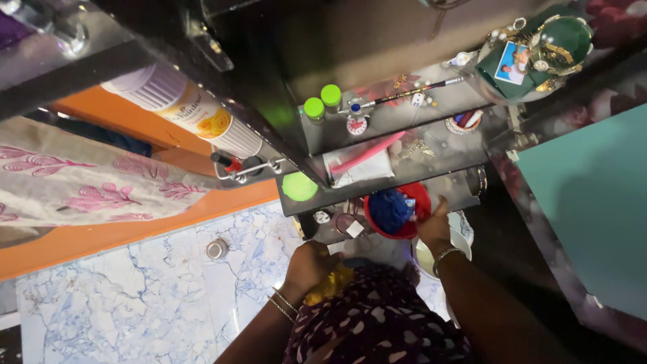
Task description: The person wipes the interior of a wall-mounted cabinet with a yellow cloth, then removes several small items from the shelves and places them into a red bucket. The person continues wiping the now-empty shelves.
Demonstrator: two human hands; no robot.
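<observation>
Red bowl (412, 202) held at its rim by right hand's (435, 226) closed grip.

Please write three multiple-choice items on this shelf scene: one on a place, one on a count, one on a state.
1. Where is the red bowl? A on the floor; B on a lower shelf; C on the top shelf.
2. How many green-capped bottles stand together? A two; B four; C none.
3. What is the right hand doing? A hanging free; B touching the red bowl; C holding the pink comb.
Answers: B, it sits on a lower shelf; A, two caps side by side; B, the fingers rest at its rim.
</observation>
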